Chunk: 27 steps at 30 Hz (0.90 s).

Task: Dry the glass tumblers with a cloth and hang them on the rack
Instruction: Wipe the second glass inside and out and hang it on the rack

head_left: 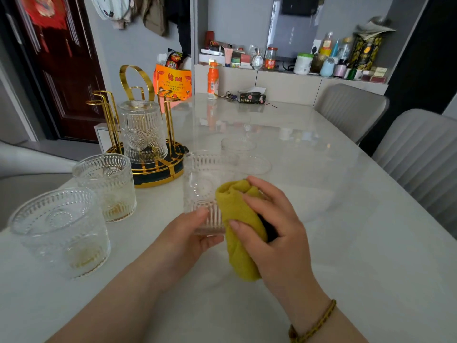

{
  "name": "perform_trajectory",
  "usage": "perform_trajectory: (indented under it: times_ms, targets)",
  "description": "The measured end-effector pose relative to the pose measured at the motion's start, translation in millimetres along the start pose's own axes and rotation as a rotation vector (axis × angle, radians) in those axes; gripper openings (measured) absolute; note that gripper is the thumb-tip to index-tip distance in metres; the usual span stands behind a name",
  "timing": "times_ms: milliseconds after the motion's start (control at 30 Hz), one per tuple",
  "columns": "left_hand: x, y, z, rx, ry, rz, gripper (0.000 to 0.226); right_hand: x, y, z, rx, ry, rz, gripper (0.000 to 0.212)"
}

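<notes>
Your left hand [188, 233] grips the base of the ribbed tumbler [205, 189] near the table's front middle. Your right hand [269, 219] clutches the yellow cloth [237, 219] against its side. Two upright tumblers [106, 184] stand at left, yellowish at the bottom. An inverted tumbler [142, 132] hangs on the gold rack [148, 169]. The glossy white table [321, 194] has grey chairs [351, 110] beyond.

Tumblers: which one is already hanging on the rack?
The inverted tumbler on the gold rack, rear left. The held tumbler is in the left hand; the rest stand mouth-up on the table.
</notes>
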<state>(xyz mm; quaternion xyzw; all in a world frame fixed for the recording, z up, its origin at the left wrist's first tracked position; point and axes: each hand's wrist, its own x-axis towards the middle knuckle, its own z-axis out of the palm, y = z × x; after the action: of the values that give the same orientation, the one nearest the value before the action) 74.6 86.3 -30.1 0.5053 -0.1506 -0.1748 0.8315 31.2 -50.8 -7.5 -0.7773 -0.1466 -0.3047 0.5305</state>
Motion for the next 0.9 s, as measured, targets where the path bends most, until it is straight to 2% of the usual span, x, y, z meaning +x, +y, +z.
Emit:
perform_trajectory:
  times_ms: [67, 167, 233, 333, 400, 500, 600, 667, 733, 800, 867, 900]
  targets:
    - [-2, -1, 1, 0.083, -0.079, -0.007, 0.084, 0, -2, -3, 0.024, 0.090, 0.004, 0.032]
    - [-6, -2, 3, 0.109, -0.192, -0.032, 0.080, 4, -2, -9, 0.204, 0.246, 0.179, 0.021]
    - [-8, -2, 5, 0.095, -0.200, -0.041, 0.075, 6, 1, -12, 0.333, 0.241, 0.330, 0.018]
    - [-6, -1, 5, 0.145, -0.090, 0.006, 0.092, 9, 2, -13, 0.419, 0.119, 0.479, 0.012]
    - [-3, 0, 3, 0.165, 0.030, 0.039, 0.102, 9, 2, -10, 0.364, 0.069, 0.466, 0.018]
    - [-1, 0, -1, 0.202, 0.143, 0.080, 0.110, 5, 3, -5, 0.214, 0.079, 0.336, 0.023]
    - [-2, -1, -2, 0.275, 0.137, 0.066, 0.110, 3, -1, -3, 0.086, 0.082, 0.173, 0.024]
    - [-3, -1, -2, 0.315, 0.073, 0.025, 0.097, 2, -2, -5, 0.066, 0.132, 0.116, 0.028]
    - [-6, -1, 1, 0.334, 0.025, -0.008, 0.090, 5, -1, -11, 0.157, 0.225, 0.185, 0.025]
    - [-7, -2, 3, 0.322, 0.006, -0.025, 0.103, 8, 1, -16, 0.292, 0.271, 0.316, 0.017]
    - [-6, -4, 3, 0.244, 0.006, -0.021, 0.112, 11, 4, -18, 0.378, 0.231, 0.438, 0.007]
    - [-5, -3, 3, 0.203, 0.011, -0.020, 0.111, 11, 5, -17, 0.388, 0.193, 0.475, 0.011]
